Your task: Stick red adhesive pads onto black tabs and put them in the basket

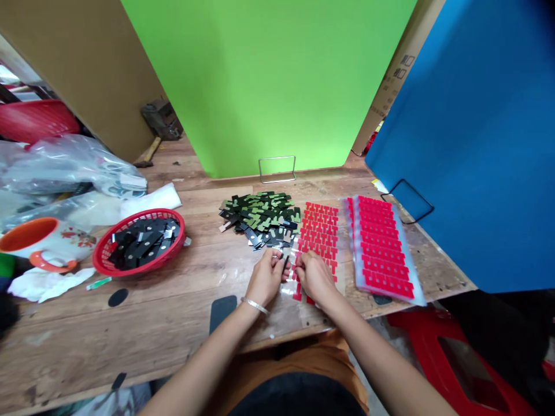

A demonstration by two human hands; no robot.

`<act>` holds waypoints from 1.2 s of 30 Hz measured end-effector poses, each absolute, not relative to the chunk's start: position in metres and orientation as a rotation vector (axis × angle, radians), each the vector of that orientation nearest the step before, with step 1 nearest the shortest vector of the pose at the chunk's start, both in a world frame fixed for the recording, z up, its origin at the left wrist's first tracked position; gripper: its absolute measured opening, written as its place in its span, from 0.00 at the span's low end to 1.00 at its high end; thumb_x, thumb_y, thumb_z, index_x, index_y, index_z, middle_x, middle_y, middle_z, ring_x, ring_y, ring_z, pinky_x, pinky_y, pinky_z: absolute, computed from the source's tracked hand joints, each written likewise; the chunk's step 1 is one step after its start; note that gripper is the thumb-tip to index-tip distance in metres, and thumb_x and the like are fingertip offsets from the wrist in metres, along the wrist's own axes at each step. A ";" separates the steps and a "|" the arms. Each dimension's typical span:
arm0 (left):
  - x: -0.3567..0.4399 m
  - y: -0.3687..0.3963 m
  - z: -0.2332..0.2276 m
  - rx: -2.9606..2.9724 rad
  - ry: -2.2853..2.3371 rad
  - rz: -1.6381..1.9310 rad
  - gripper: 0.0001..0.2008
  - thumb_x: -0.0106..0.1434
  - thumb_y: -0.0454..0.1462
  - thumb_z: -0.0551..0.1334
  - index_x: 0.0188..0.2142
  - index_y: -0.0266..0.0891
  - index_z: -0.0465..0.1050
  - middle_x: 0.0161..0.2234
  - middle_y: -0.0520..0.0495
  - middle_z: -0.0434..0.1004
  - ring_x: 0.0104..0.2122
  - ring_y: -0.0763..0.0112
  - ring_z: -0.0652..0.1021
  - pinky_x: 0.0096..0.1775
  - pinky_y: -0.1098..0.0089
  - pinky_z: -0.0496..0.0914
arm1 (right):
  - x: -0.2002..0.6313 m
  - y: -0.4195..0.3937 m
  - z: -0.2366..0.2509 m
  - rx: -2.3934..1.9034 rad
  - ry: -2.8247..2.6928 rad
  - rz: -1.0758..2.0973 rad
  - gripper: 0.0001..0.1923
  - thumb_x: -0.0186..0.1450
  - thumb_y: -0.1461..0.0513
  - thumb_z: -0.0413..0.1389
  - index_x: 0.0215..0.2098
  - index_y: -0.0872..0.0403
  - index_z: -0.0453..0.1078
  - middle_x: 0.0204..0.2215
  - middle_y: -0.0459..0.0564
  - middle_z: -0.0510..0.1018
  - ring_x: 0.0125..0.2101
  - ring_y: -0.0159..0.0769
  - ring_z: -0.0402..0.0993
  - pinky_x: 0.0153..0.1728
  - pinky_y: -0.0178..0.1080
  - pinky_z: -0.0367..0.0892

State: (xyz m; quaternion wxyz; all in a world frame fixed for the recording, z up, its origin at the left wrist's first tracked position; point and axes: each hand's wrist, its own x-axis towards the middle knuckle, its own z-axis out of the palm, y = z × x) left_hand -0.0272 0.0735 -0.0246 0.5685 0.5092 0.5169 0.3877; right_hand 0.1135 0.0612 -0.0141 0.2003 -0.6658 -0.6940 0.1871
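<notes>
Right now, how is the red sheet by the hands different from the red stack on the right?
The sheet looks thin; the stack looks thicker. The right hand covers part of the sheet, while the stack lies uncovered. Pale squares dot the stack's red rows, but the sheet's red shapes look plain. Both lie on the table.

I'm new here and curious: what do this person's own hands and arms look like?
The left hand and right hand are ungloved, and no sleeves show on the forearms. A thin, pale silvery bracelet circles the left wrist; the right wrist has none.
</notes>
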 end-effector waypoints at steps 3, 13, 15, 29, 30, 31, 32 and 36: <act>-0.023 0.078 -0.026 1.244 1.265 0.886 0.07 0.58 0.39 0.55 0.35 0.39 0.59 0.27 0.49 0.74 0.22 0.74 0.75 0.24 0.74 0.69 | 0.113 0.064 -0.011 -1.910 -1.980 0.542 0.03 0.56 0.68 0.53 0.28 0.54 0.67 0.29 0.51 0.70 0.29 0.35 0.65 0.27 0.35 0.55; -0.022 0.086 -0.021 1.427 1.375 0.763 0.02 0.59 0.36 0.53 0.33 0.40 0.60 0.29 0.47 0.77 0.21 0.73 0.76 0.23 0.75 0.66 | 0.104 0.051 -0.026 -1.824 -2.080 0.246 0.07 0.59 0.69 0.50 0.26 0.55 0.67 0.30 0.54 0.69 0.35 0.41 0.63 0.34 0.39 0.59; -0.022 0.087 -0.018 1.452 1.391 0.742 0.02 0.59 0.35 0.52 0.33 0.40 0.61 0.29 0.48 0.77 0.21 0.73 0.76 0.23 0.75 0.65 | 0.104 0.050 -0.025 -1.807 -2.037 0.288 0.06 0.58 0.70 0.51 0.27 0.55 0.67 0.31 0.54 0.69 0.34 0.41 0.63 0.35 0.39 0.60; -0.016 0.081 -0.014 1.743 1.526 0.729 0.08 0.58 0.30 0.53 0.37 0.40 0.65 0.30 0.48 0.76 0.29 0.69 0.76 0.31 0.72 0.64 | 0.127 0.035 -0.006 -1.412 -1.513 0.968 0.04 0.52 0.68 0.51 0.24 0.54 0.60 0.24 0.43 0.68 0.26 0.30 0.65 0.28 0.33 0.61; -0.016 0.080 -0.014 1.739 1.524 0.741 0.08 0.58 0.30 0.53 0.37 0.40 0.65 0.30 0.48 0.76 0.30 0.68 0.76 0.31 0.72 0.64 | 0.126 0.034 -0.005 -1.401 -1.459 0.974 0.04 0.52 0.67 0.52 0.24 0.54 0.59 0.24 0.43 0.68 0.26 0.31 0.65 0.29 0.33 0.62; -0.017 0.080 -0.013 1.728 1.522 0.755 0.08 0.58 0.30 0.53 0.37 0.40 0.65 0.30 0.47 0.76 0.30 0.68 0.76 0.31 0.72 0.64 | 0.126 0.033 -0.005 -1.395 -1.414 0.973 0.04 0.53 0.67 0.52 0.24 0.54 0.60 0.24 0.43 0.69 0.26 0.31 0.65 0.29 0.33 0.62; -0.018 0.079 -0.011 1.712 1.521 0.776 0.08 0.57 0.31 0.53 0.36 0.40 0.66 0.30 0.47 0.76 0.30 0.68 0.76 0.31 0.72 0.64 | 0.125 0.032 -0.004 -1.392 -1.377 0.971 0.04 0.53 0.66 0.53 0.24 0.54 0.60 0.24 0.43 0.69 0.26 0.31 0.65 0.29 0.33 0.62; -0.028 0.069 0.001 1.610 1.469 0.903 0.06 0.59 0.35 0.55 0.35 0.40 0.68 0.30 0.47 0.77 0.29 0.68 0.76 0.31 0.71 0.66 | 0.120 0.032 0.001 -1.378 -1.249 1.014 0.04 0.54 0.64 0.54 0.24 0.54 0.61 0.22 0.42 0.68 0.23 0.29 0.64 0.25 0.32 0.62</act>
